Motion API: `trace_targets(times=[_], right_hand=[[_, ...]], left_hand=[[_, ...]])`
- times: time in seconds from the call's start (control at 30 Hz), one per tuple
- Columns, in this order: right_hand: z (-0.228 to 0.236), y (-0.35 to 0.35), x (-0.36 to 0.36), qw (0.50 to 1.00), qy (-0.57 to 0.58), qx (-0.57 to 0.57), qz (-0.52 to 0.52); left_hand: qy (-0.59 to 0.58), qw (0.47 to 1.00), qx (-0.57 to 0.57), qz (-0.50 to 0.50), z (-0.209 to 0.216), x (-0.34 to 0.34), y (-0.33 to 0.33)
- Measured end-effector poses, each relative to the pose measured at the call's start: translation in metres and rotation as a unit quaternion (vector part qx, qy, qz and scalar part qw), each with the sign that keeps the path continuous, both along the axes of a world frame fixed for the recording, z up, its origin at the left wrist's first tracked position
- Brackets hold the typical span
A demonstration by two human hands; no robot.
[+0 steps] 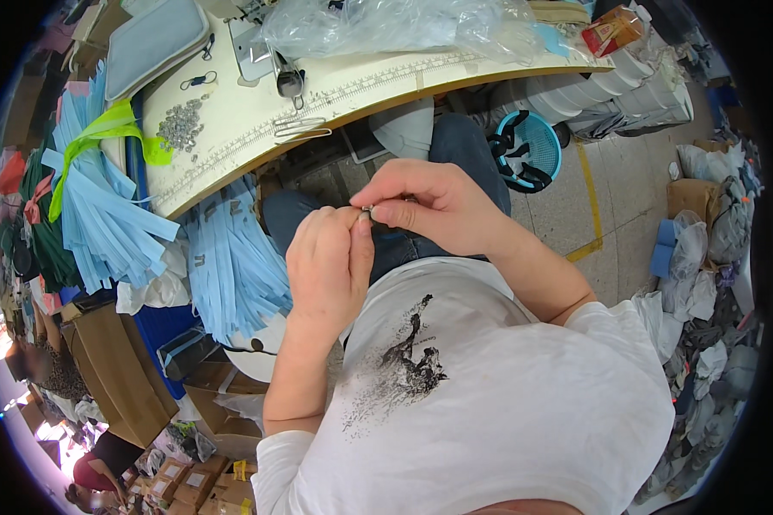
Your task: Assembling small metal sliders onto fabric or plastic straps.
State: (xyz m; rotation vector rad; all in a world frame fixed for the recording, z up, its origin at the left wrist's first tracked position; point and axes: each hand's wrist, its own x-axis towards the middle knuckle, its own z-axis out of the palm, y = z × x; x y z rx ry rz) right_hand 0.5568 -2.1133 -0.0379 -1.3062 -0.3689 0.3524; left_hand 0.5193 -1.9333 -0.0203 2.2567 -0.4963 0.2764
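Note:
Above my lap, my left hand (325, 266) and my right hand (438, 206) meet, fingertips pinched together. Between them is a small, dark and shiny metal piece (367, 210), mostly covered by the fingers, so its kind does not show. Just beyond the hands is the pale table (352, 90), with a ruler scale along its curved front edge. A pile of small silvery pieces (181, 127) lies on its left part. Nearby rests a small dark loop with metal fittings (199, 81). Metal wire rods (302, 129) stick out over the edge.
Light blue strips (236, 257) hang in bundles at the left, with a neon yellow band (99, 142) above. A grey zipped case (156, 45) and clear plastic bags (395, 26) lie on the table. A blue basket (528, 150) stands at right. Cardboard boxes (116, 373) fill the lower left.

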Motion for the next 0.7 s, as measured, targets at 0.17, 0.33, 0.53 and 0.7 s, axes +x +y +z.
trace_targets(times=[0.17,0.33,0.53,0.7], right_hand=[[0.003,-0.004,0.005,0.968,-0.21,-0.135,-0.002],[0.004,-0.001,0.002,0.973,-0.188,-0.13,-0.026],[0.001,-0.002,0.002,0.981,-0.156,-0.114,-0.007],[0.006,-0.001,-0.001,1.0,0.007,-0.02,-0.021]], left_hand=[[0.066,0.997,-0.032,-0.006,0.002,-0.001,0.002],[0.089,0.994,-0.06,0.002,0.006,-0.004,-0.003],[-0.054,0.998,0.021,0.017,-0.005,0.001,0.001],[-0.044,0.999,0.024,0.01,-0.001,0.002,0.002]])
